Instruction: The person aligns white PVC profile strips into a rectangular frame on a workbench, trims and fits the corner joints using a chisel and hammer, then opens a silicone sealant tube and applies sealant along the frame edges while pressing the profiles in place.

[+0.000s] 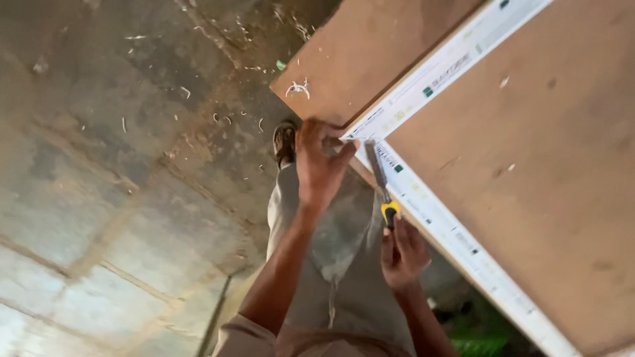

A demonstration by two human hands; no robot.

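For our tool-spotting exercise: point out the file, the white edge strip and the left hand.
file (378, 166): head view, on the metal blade.
white edge strip (442, 67): head view, mid-strip on the board.
left hand (319, 162): head view, back of hand.

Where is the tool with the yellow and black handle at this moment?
In the head view, the tool is right of centre, held in the right hand; its blade lies along the white edge strip of the brown board, near its corner.

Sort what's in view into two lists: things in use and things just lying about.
In use:
- left hand, pressed on the panel corner
- right hand, gripping the file
- yellow-handled file, blade against the white edge banding
- brown board panel

Lying about:
- white curled shavings on a second board
- shavings scattered on the concrete floor
- green object, too blurred to identify
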